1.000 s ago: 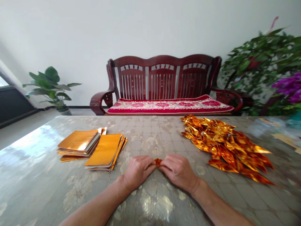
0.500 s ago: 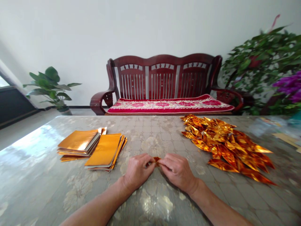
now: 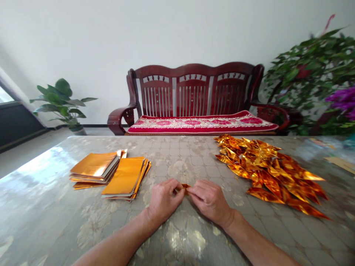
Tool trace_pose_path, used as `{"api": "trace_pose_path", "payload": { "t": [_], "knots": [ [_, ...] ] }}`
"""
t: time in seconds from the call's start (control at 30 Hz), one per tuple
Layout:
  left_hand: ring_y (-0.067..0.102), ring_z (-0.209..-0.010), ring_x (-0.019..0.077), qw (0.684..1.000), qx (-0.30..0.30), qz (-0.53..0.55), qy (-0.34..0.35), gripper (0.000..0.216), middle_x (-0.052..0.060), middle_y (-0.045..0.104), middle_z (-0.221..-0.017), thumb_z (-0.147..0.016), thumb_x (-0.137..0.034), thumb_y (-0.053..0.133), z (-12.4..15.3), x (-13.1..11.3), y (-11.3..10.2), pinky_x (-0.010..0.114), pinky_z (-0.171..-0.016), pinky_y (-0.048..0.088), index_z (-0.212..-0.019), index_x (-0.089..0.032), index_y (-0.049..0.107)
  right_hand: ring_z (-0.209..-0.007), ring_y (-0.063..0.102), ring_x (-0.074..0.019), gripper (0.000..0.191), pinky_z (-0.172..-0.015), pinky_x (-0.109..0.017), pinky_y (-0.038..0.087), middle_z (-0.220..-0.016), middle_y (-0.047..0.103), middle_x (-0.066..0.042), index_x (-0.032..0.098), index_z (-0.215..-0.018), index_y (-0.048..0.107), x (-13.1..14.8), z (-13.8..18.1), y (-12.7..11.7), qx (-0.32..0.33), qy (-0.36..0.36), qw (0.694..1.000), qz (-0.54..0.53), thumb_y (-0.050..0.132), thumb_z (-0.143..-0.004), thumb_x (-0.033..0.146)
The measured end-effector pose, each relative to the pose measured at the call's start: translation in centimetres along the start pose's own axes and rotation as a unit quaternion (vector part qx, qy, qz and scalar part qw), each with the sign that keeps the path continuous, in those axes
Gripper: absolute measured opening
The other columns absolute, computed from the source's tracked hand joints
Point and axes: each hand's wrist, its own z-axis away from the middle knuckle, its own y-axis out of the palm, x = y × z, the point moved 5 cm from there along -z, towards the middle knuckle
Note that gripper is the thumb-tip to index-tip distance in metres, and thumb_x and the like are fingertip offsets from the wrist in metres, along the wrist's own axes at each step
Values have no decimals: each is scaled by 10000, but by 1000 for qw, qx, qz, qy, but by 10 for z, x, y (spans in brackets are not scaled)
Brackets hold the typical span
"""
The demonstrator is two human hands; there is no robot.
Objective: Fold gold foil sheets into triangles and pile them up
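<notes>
Between my two hands is a small piece of orange-gold foil paper (image 3: pixel 186 186), mostly hidden by the fingers. My left hand (image 3: pixel 165 197) pinches its left end between thumb and fingertips. At the other end my right hand (image 3: pixel 210 199) grips it the same way, with the fingers curled. To the left lie two stacks of flat foil paper sheets, one stack (image 3: pixel 94 165) partly behind the other stack (image 3: pixel 124 176). A heap of folded, pointed foil paper pieces (image 3: pixel 263 166) spreads over the table on the right.
The table (image 3: pixel 177 236) has a glossy, flower-patterned cover. Clear plastic (image 3: pixel 316 147) and a tan strip (image 3: pixel 340 164) lie at its right edge. Behind stands a dark red wooden bench (image 3: pixel 192 94) with a patterned cushion, between a potted plant (image 3: pixel 62 101) and taller foliage (image 3: pixel 310 70).
The foil paper between my fingers shows a little less of its surface. Both hands stay almost in place, and the whole view has shifted slightly.
</notes>
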Motion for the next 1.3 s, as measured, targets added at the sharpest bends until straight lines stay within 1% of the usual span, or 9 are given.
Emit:
{"api": "trace_pose_path", "payload": {
  "t": [0.1, 0.23, 0.4, 0.5, 0.6, 0.8, 1.0, 1.2, 1.3],
  "knots": [
    [636, -656, 110, 1000, 6, -13, 16, 138, -21, 690, -702, -842, -169, 594, 0, -2, 0, 206, -635, 407, -729, -205, 665, -661, 549, -142, 177, -634, -262, 368, -685, 620, -18, 189, -874, 714, 1, 0, 0, 0, -2, 1000, 1, 555, -946, 165],
    [627, -668, 111, 998, 8, -29, 47, 155, -13, 680, -703, -874, -189, 579, 1, -5, -1, 212, -646, 394, -756, -210, 678, -650, 546, -138, 181, -628, -263, 364, -675, 611, -15, 186, -845, 711, 2, 1, 0, -12, 11, 1000, 5, 557, -936, 155],
    [590, -625, 105, 997, -6, -44, 63, 193, -10, 640, -657, -864, -174, 566, 2, -6, 0, 217, -619, 372, -681, -198, 622, -636, 543, -132, 187, -618, -263, 360, -663, 602, -11, 193, -804, 701, 3, 0, 2, -21, 36, 999, 15, 560, -916, 141],
    [590, -626, 101, 997, 3, -27, 69, 193, -10, 642, -671, -868, -162, 558, 3, -6, 2, 209, -621, 381, -687, -199, 614, -634, 539, -133, 189, -618, -265, 360, -658, 598, -11, 194, -790, 694, 3, 0, 2, -18, 38, 999, 20, 560, -910, 139],
    [608, -663, 106, 996, 23, -9, 88, 188, -5, 660, -713, -894, -168, 548, 5, -7, 3, 207, -646, 401, -726, -201, 624, -627, 530, -136, 192, -614, -268, 354, -651, 592, -11, 195, -786, 691, 5, 0, 1, -23, 32, 999, 25, 557, -912, 140],
    [616, -708, 115, 993, 44, 10, 109, 215, 4, 659, -753, -940, -191, 497, 6, -8, 4, 208, -677, 429, -772, -206, 630, -640, 529, -145, 220, -622, -275, 353, -650, 593, -18, 202, -793, 689, 7, 0, 0, -15, 19, 999, 36, 530, -933, 143],
    [607, -722, 115, 988, 77, 49, 125, 205, 1, 643, -768, -952, -180, 480, 8, -11, 0, 210, -689, 433, -802, -201, 618, -658, 506, -161, 233, -628, -300, 338, -661, 597, -29, 198, -826, 684, 10, 1, -5, -8, -18, 999, 34, 493, -941, 128],
    [608, -759, 132, 976, 117, 30, 179, 259, 26, 639, -782, -987, -194, 414, 12, -15, 1, 225, -715, 445, -815, -199, 607, -638, 468, -167, 266, -605, -324, 294, -641, 547, -24, 194, -801, 665, 17, 2, -7, 0, -51, 997, 52, 453, -942, 116],
    [609, -746, 131, 979, 115, 28, 166, 259, 22, 640, -778, -992, -203, 415, 11, -14, 2, 221, -706, 447, -821, -201, 609, -644, 478, -167, 268, -610, -319, 312, -640, 552, -25, 194, -781, 660, 14, 2, -5, -2, -40, 998, 50, 461, -945, 120]
  ]
}}
